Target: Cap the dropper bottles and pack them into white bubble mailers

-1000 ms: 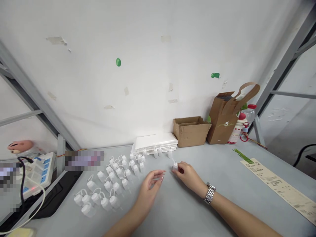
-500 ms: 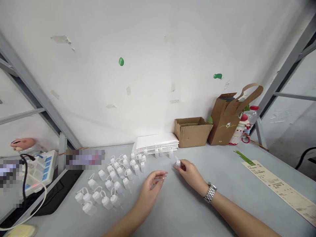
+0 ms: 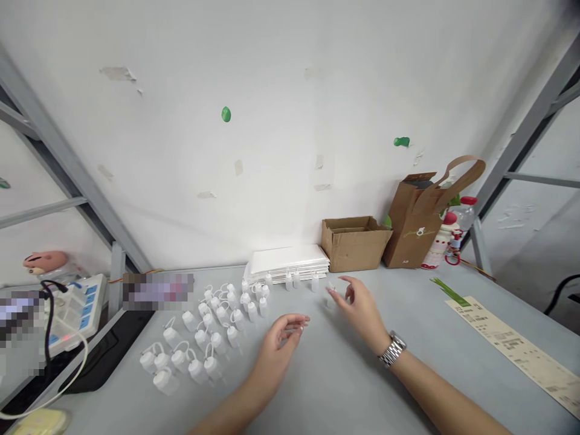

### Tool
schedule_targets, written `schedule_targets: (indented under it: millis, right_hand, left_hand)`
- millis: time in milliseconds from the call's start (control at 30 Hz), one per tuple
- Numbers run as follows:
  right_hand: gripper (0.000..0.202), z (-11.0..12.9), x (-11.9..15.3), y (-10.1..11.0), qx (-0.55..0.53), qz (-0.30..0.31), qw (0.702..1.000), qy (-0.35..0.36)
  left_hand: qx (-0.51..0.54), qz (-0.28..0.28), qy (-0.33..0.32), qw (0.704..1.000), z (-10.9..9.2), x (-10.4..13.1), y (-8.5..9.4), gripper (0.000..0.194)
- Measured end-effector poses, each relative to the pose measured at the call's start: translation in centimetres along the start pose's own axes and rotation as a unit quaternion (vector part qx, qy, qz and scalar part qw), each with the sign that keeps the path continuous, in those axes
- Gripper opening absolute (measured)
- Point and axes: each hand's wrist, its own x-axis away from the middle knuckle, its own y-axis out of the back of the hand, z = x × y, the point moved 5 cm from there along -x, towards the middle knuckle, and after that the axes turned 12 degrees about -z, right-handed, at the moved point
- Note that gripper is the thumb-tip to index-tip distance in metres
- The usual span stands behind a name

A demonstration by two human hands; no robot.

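My right hand (image 3: 360,308), with a metal watch at the wrist, has its thumb and fingers apart beside a small white dropper bottle (image 3: 331,298) that stands on the table. The thumb partly covers that bottle's top. My left hand (image 3: 283,341) hovers over the table in the middle, fingers loosely curved and apart, with nothing in it. Left of it stand several small white bottles with looped cap straps (image 3: 217,344). A few slimmer white bottles with pointed tips (image 3: 315,283) are lined up in front of the white stack at the back.
Against the wall are a stack of flat white boxes (image 3: 285,260), an open cardboard box (image 3: 356,248) and a brown paper bag (image 3: 410,235). A printed paper strip (image 3: 512,344) lies at right. A power strip (image 3: 84,314) with cables and a black tray-like object (image 3: 106,353) sit left.
My right hand has let go of the small bottle, its fingers spreading and drawing slightly up and right. The bottle now stands on the table. My left hand has barely moved.
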Motion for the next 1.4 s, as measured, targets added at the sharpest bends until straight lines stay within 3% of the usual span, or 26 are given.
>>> schedule_targets:
  millis: [133,233,400,567,700,1133,1400]
  right_hand:
    - [0.033,1.0,-1.8,1.3,0.009,-0.055,0.996,0.07]
    - [0.022,2.7,-3.7,0.8,0.017,-0.018,0.99,0.136]
    - [0.017,5.6,-6.9,-2.6,0.091,0.122,0.961,0.23]
    - [0.026,6.4,-9.3,-6.1,0.124,0.168,0.942,0.264]
    - [0.029,6.3,-10.0,-7.6,0.148,0.186,0.93,0.281]
    - [0.022,6.0,-10.8,-7.1,0.175,0.154,0.92,0.315]
    - [0.021,7.0,-10.8,-6.7,0.195,0.071,0.894,0.397]
  left_hand:
    - [-0.023,-0.007,-0.033,0.999,-0.1,0.1,0.0,0.021]
    - [-0.049,-0.005,-0.054,0.997,-0.4,0.2,-0.1,0.02]
    - [-0.076,-0.009,-0.063,0.995,-0.7,0.2,0.1,0.021]
    - [-0.077,-0.008,-0.062,0.995,-0.9,0.2,0.1,0.02]
    - [-0.077,-0.003,-0.058,0.995,-1.0,0.5,-0.1,0.02]
    - [-0.042,-0.018,-0.057,0.997,-0.3,0.6,0.2,0.022]
    - [-0.035,-0.023,-0.052,0.998,0.0,0.6,0.2,0.022]
